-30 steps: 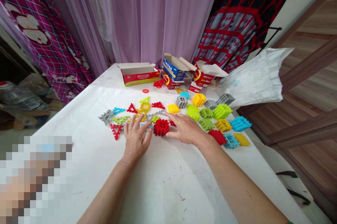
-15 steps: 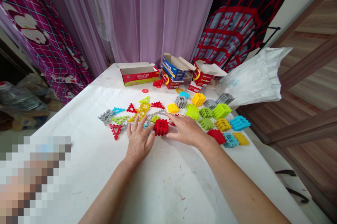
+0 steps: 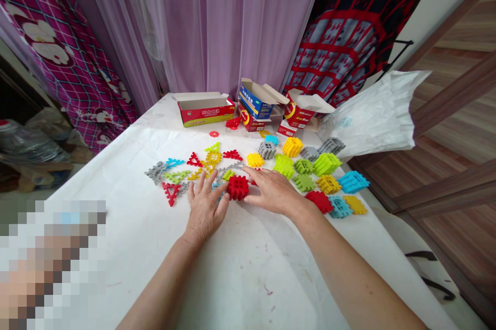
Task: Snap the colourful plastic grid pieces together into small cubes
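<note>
A red stack of square interlocking plastic pieces (image 3: 238, 188) stands on the white tabletop between my hands. My left hand (image 3: 206, 208) rests on its left with fingers spread, the index fingertip at the stack's edge. On the other side my right hand (image 3: 273, 191) is open, thumb and fingers apart around the stack's right side. Beyond my left fingers lie loose triangular pieces, among them a red triangle (image 3: 171, 193), a lime triangle (image 3: 176, 176) and grey ones (image 3: 156, 172). Yellow square pieces (image 3: 213, 157) lie just past them. My right hand partly covers another red piece.
Sorted stacks stand at the right, including a lime stack (image 3: 326, 163), a blue stack (image 3: 353, 181) and a red stack (image 3: 319, 201). A red open box (image 3: 207, 114), a blue box (image 3: 256, 103) and a white bag (image 3: 375, 113) stand at the back. A pixelated patch covers the lower left.
</note>
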A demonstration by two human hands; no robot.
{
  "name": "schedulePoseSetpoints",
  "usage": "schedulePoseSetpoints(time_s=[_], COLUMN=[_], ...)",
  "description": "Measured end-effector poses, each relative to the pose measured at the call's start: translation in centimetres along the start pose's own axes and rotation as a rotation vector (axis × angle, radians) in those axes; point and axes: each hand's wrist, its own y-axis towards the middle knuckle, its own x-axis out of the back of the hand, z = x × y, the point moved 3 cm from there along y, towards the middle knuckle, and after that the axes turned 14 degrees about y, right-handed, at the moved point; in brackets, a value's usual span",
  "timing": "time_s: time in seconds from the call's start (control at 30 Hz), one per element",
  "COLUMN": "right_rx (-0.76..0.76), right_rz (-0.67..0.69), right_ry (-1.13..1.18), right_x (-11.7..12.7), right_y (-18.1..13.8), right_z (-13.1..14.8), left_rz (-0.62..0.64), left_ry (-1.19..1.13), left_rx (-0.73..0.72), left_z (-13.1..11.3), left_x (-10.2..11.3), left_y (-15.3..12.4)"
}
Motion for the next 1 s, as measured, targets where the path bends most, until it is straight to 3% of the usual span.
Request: schedulePoseSetpoints(time_s=[0.23, 0.5, 0.63, 0.83, 1.0], right_rx=[-0.007, -0.118, -0.087, -0.078, 0.002], right_rz=[-0.025, -0.139, -0.063, -0.107, 0.074], right_ry=[-0.011, -0.121, -0.149, -0.134, -0.177], right_x=[0.3, 4.5, 4.2, 4.0, 2.6], right_y=[-0.3, -0.2, 0.3, 0.9, 2.0], right_z=[-0.5, -5.8, -7.0, -7.1, -5.5], left_rz=[-0.011, -0.085, -0.132, -0.168, -0.156], left_ry=[-0.011, -0.05, -0.071, -0.081, -0.064], left_rx=[0.008, 0.072, 0.112, 0.145, 0.128], left_z=[0.1, 0.9, 1.5, 2.1, 1.9], left_x=[0.0, -0.1, 0.1, 0.1, 0.0], left_y=[0.1, 0.3, 0.5, 0.7, 0.8])
